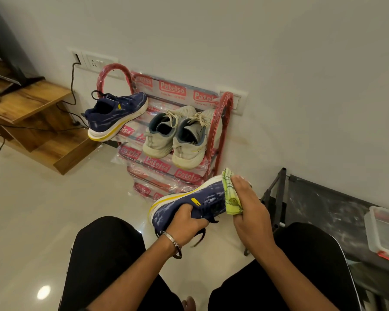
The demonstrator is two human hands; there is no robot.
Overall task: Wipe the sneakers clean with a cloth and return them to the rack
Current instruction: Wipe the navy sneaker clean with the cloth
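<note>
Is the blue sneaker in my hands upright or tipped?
Tipped. The blue sneaker lies on its side, white-and-yellow sole facing away, gripped at the collar by the left hand.

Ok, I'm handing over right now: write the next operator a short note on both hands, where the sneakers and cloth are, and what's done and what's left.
Left hand: grips the navy sneaker at its collar, holding it in the air above the floor.
Right hand: presses the green cloth against the sneaker's toe end.
Second navy sneaker: sits on the red rack, top tier, left end, heel hanging past the edge.
White pair: on the same tier, right side.
Done: cannot tell which shoes have been wiped.
Left: finish wiping the held sneaker, then set it on the rack beside its mate.
</note>
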